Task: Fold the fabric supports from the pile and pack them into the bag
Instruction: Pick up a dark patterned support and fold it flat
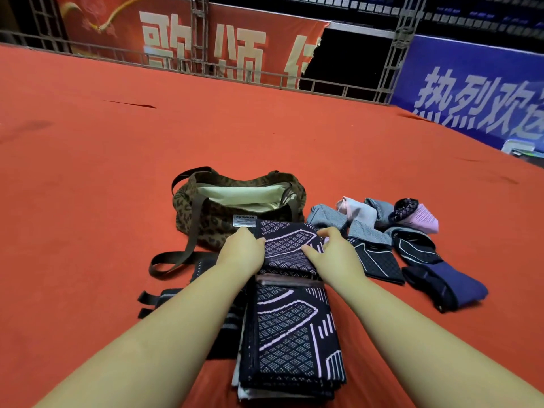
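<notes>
A stack of black fabric supports with pale pink patterns [290, 334] lies on the red carpet right in front of me. Its far end [287, 245] is folded up and back over the stack. My left hand [243, 251] grips the left edge of that folded part, and my right hand [331, 250] grips its right edge. Just beyond my hands stands the leopard-print bag [203, 223], open at the top, showing a cream lining. To the right lies the pile of loose supports [382, 228] in grey, pink, black and blue.
The bag's brown strap [170, 262] trails on the carpet to the left. Black strapped supports [164, 295] lie under my left forearm. A metal truss railing [206, 70] and red and blue banners border the red carpet [88, 187] at the back.
</notes>
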A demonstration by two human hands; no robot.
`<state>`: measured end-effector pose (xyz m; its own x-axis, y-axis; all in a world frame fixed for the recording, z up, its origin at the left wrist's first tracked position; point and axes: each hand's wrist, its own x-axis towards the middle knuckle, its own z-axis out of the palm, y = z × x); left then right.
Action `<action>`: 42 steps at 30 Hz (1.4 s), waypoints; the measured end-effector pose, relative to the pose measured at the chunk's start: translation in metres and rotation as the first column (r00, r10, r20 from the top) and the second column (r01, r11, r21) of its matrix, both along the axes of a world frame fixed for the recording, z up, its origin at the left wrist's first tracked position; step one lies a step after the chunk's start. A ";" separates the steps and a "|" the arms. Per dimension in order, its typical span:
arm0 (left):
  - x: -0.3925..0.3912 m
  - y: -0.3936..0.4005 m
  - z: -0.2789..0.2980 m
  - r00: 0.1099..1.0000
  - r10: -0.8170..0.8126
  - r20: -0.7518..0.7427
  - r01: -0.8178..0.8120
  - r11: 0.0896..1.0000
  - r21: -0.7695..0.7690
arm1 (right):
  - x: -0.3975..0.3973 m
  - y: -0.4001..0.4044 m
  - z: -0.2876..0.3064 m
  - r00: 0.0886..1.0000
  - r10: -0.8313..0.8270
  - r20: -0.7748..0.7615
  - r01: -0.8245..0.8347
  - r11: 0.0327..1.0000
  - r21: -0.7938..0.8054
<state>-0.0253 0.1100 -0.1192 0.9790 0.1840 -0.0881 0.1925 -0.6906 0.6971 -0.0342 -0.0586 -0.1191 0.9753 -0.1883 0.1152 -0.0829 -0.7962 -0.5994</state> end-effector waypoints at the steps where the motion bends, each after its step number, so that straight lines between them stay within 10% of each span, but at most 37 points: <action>1: -0.001 0.000 -0.002 1.000 0.002 -0.004 -0.002 1.000 0.012 | -0.001 0.000 -0.001 1.000 0.012 0.004 -0.012 1.000 -0.009; 9: -0.014 -0.002 0.010 0.996 -0.025 0.081 0.005 0.970 0.243 | 0.002 -0.006 -0.002 0.996 0.081 0.034 -0.079 0.996 -0.037; 15: -0.002 0.003 0.018 0.880 -0.459 0.119 0.255 0.670 0.697 | -0.002 -0.005 0.005 0.978 0.199 0.066 -0.159 0.908 -0.387; 23: -0.005 0.007 0.030 0.771 -0.539 -0.340 0.637 0.642 0.427 | 0.003 -0.007 0.004 0.854 0.447 -0.265 -0.520 0.721 -0.458; 34: -0.017 0.010 0.001 0.794 -0.495 -0.353 0.604 0.581 0.546 | 0.004 -0.011 -0.007 0.814 0.456 -0.360 -0.576 0.717 -0.392; 42: -0.009 -0.015 0.048 0.796 -0.436 -0.419 0.577 0.340 0.743 | -0.016 -0.035 0.010 0.918 0.352 -0.181 -0.394 0.859 -0.327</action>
